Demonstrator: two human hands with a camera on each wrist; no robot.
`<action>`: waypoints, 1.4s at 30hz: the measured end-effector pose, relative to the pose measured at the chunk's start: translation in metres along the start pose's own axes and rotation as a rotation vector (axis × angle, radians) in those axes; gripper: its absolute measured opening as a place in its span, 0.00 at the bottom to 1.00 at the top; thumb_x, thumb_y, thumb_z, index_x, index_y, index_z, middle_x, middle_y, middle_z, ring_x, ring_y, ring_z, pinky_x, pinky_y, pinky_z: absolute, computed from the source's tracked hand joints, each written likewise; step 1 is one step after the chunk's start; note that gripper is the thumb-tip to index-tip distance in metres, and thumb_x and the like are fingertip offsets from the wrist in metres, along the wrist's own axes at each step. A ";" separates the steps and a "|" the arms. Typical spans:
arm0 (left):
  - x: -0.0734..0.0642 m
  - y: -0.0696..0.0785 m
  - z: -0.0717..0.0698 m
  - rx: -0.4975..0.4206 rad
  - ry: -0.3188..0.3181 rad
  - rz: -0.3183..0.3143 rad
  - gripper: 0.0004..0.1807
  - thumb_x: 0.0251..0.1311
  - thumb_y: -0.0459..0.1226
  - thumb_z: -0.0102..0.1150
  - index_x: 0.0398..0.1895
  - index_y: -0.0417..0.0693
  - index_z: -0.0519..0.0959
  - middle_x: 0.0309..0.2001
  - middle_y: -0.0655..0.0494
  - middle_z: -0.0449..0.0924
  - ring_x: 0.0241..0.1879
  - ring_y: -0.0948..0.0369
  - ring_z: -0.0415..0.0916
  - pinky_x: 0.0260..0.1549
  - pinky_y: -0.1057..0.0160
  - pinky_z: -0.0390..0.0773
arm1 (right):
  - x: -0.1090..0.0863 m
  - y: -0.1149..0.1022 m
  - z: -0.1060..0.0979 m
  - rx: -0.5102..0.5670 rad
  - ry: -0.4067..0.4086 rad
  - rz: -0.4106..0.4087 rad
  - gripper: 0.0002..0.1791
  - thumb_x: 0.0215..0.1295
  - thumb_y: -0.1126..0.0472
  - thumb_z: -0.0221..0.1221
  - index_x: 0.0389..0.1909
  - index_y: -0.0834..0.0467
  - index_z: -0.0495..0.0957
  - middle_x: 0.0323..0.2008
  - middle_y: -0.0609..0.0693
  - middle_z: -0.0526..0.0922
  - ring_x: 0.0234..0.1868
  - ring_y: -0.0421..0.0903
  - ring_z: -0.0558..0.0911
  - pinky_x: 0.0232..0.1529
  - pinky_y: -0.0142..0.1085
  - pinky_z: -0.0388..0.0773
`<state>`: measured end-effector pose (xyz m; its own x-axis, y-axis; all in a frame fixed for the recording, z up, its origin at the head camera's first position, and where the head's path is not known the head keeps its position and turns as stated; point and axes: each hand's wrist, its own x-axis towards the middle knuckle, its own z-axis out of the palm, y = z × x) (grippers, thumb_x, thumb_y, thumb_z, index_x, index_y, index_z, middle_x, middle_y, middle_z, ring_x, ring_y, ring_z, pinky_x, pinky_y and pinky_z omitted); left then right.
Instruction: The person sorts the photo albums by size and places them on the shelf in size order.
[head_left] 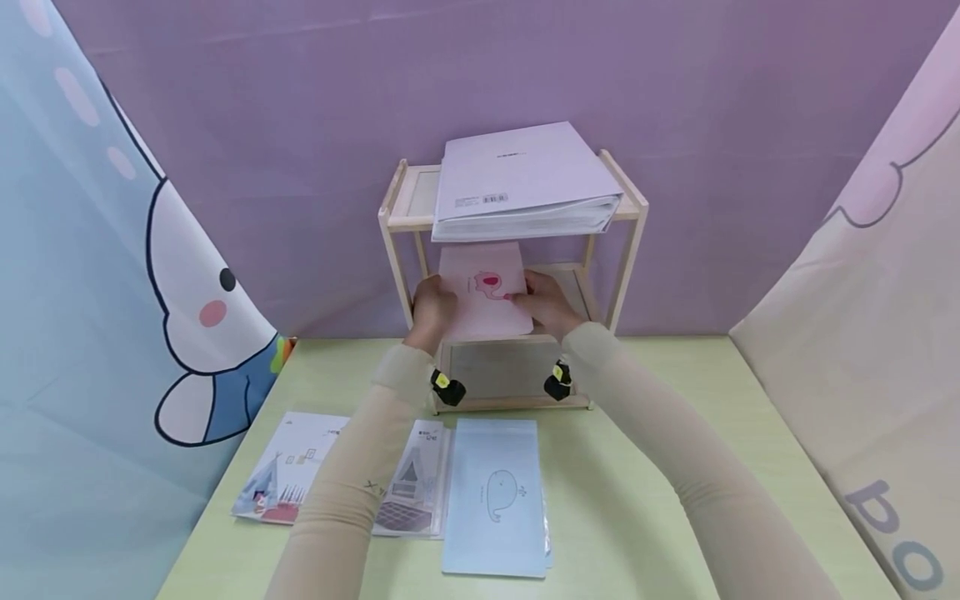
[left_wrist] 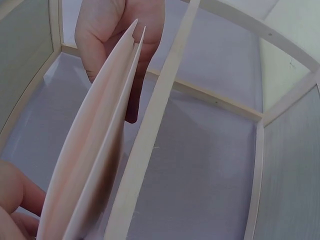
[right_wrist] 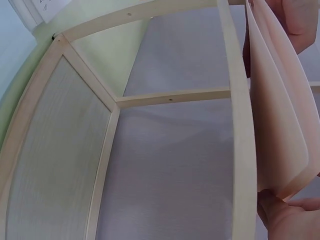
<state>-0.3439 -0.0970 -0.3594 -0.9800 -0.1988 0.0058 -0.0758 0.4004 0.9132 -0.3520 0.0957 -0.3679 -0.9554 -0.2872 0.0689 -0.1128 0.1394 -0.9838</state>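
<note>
A pink folder with a red elephant drawing is held upright at the middle level of a small wooden rack. My left hand grips its left edge. On the opposite edge my right hand pinches it, thumb on the front cover and fingers behind. Both wrist views show the folder's layers slightly spread, close beside a wooden bar of the rack.
Thick white folders lie on the rack's top shelf. On the green table are a blue whale folder, a grey-white booklet and a white illustrated booklet. A purple curtain hangs behind.
</note>
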 end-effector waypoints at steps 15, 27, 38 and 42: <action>0.003 0.003 0.000 0.272 0.006 0.098 0.20 0.54 0.26 0.42 0.52 0.33 0.73 0.49 0.39 0.77 0.40 0.48 0.77 0.41 0.51 0.79 | 0.003 0.004 0.009 -0.006 -0.030 0.034 0.23 0.66 0.70 0.50 0.62 0.61 0.68 0.53 0.59 0.77 0.48 0.54 0.80 0.46 0.46 0.79; 0.004 0.006 0.002 0.397 0.032 0.084 0.16 0.54 0.28 0.45 0.45 0.31 0.75 0.43 0.36 0.79 0.34 0.49 0.78 0.32 0.53 0.80 | 0.006 0.008 0.013 -0.019 -0.027 0.015 0.23 0.63 0.71 0.52 0.60 0.61 0.70 0.52 0.59 0.77 0.48 0.55 0.79 0.47 0.47 0.79; 0.006 0.003 0.005 0.512 0.053 0.069 0.17 0.56 0.31 0.46 0.46 0.32 0.76 0.44 0.37 0.75 0.40 0.46 0.73 0.41 0.49 0.77 | 0.009 0.002 0.019 -0.162 -0.006 0.047 0.25 0.61 0.72 0.53 0.61 0.60 0.70 0.54 0.58 0.77 0.49 0.54 0.78 0.52 0.46 0.75; 0.006 0.002 0.007 0.539 0.055 0.071 0.16 0.58 0.32 0.45 0.46 0.32 0.75 0.44 0.37 0.73 0.43 0.45 0.68 0.47 0.47 0.71 | 0.010 0.003 0.020 -0.211 0.013 0.072 0.25 0.63 0.70 0.53 0.62 0.58 0.69 0.55 0.56 0.77 0.50 0.53 0.77 0.55 0.46 0.74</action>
<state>-0.3512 -0.0914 -0.3600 -0.9762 -0.1949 0.0946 -0.1071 0.8137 0.5713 -0.3565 0.0744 -0.3732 -0.9662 -0.2576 0.0032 -0.0975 0.3542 -0.9301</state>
